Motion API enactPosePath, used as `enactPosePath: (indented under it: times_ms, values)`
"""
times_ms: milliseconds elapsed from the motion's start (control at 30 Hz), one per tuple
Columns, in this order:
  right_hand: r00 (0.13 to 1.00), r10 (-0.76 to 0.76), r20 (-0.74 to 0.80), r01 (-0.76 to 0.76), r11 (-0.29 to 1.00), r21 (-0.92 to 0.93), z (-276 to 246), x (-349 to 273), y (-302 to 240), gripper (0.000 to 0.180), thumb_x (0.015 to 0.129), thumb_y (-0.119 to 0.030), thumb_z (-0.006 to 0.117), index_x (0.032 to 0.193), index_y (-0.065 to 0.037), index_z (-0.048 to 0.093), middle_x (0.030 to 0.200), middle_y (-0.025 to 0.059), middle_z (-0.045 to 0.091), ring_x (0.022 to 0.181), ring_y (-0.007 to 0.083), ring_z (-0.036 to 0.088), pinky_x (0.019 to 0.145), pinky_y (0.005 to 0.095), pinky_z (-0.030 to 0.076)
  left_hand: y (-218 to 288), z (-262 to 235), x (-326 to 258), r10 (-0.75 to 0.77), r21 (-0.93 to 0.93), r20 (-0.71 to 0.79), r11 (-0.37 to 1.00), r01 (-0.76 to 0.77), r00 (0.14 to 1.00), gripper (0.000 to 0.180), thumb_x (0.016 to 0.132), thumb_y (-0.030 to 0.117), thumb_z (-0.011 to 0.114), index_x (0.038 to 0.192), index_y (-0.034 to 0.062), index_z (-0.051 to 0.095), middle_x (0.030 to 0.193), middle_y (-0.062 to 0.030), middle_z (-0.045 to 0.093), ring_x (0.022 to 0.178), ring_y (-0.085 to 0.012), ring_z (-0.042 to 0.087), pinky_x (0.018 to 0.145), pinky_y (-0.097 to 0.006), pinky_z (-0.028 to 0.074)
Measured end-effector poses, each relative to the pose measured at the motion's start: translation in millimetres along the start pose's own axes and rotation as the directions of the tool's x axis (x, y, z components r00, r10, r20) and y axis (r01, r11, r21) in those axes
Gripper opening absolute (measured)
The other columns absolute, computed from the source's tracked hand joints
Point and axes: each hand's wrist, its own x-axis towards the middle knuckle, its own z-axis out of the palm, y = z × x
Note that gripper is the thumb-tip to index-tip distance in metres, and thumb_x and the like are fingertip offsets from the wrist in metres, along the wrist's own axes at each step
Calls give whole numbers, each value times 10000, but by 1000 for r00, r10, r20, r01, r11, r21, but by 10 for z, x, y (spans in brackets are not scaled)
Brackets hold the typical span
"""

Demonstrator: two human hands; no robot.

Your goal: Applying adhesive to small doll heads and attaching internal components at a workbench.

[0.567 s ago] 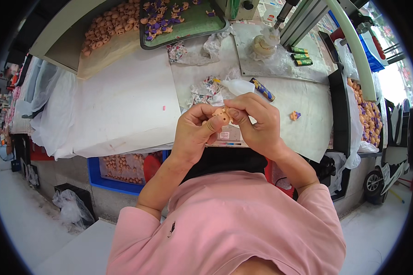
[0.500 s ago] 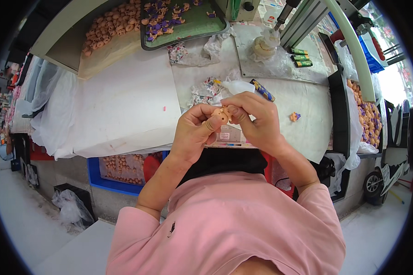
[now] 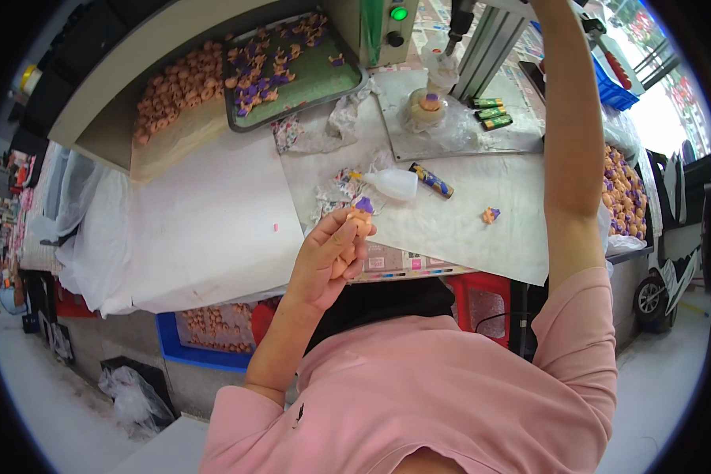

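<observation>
Near the table's front edge, my left hand [image 3: 317, 265] is closed around small peach-coloured toy figure parts. One small toy figure [image 3: 360, 221] with a purple piece on top sticks up from the fingertips, and a rounded peach part [image 3: 340, 267] shows lower in the fingers. My right forearm [image 3: 570, 142] stretches up to the picture's top edge, beside the metal press column; the hand itself is out of the picture. Beneath the press rod [image 3: 460, 28], a cream round holder [image 3: 424, 112] in plastic wrap bears a peach part with purple on top.
A dark green tray [image 3: 316, 99] of purple-and-peach parts stands at the back left beside a pile of peach heads [image 3: 178, 91]. A squeeze bottle [image 3: 393, 183], a dark tube [image 3: 432, 181] and a loose figure [image 3: 490, 215] lie on the table. A full bin [image 3: 626, 193] stands at right.
My right hand has left the figure and gone up out of the picture. My left hand now holds the parts alone. A purple-topped part now shows on the holder under the press.
</observation>
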Motion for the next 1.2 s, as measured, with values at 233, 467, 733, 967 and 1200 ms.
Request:
enactPosePath:
  times_ms: [233, 467, 733, 967, 1200]
  values:
    - [942, 72, -329, -205, 896, -393, -342, -1021, 333, 246, 891, -288, 642, 1038, -102, 708, 855, 38, 712, 612, 67, 524, 616, 248, 445, 142, -85, -62, 33, -42, 9, 999, -33, 999, 177, 947, 165, 563, 1098, 74, 561, 994, -92, 629, 700, -76, 560, 453, -176, 385]
    - [739, 589, 326, -463, 796, -390, -18, -2291, 521, 284, 802, -204, 705, 1048, -63, 690, 962, 124, 686, 860, 267, 644, 783, 370, 494, 209, -56, 57, 38, -35, 26, 999, -37, 999, 211, 937, 176, 582, 1120, 73, 565, 1016, -102, 630, 684, -80, 541, 460, -177, 374]
    - [918, 368, 147, -319, 906, -277, -162, -2466, 412, 282, 780, -144, 736, 1036, -46, 670, 976, 94, 681, 900, 223, 635, 778, 338, 487, 194, 123, 118, 36, -11, 47, 999, -35, 998, 248, 921, 195, 612, 1135, 76, 570, 998, -73, 635, 674, -78, 534, 469, -188, 374]
    - [897, 247, -367, -442, 488, -753, -2045, -2506, 678, 293, 835, -158, 653, 1113, -66, 652, 963, 86, 692, 866, 200, 649, 754, 316, 491, 494, 191, 317, 54, 206, 63, 976, -66, 997, 232, 913, 148, 618, 1128, 71, 577, 985, -27, 642, 666, -50, 521, 459, -177, 363]
    - [911, 65, -407, -388, 473, -791, -2093, -2391, 236, 316, 852, -153, 636, 1160, -82, 631, 1171, 103, 623, 1100, 235, 560, 896, 324, 452, 532, 818, 1243, -25, 537, 67, 843, -15, 997, 331, 836, 222, 724, 1097, 52, 611, 916, 10, 637, 657, -31, 512, 441, -168, 340]
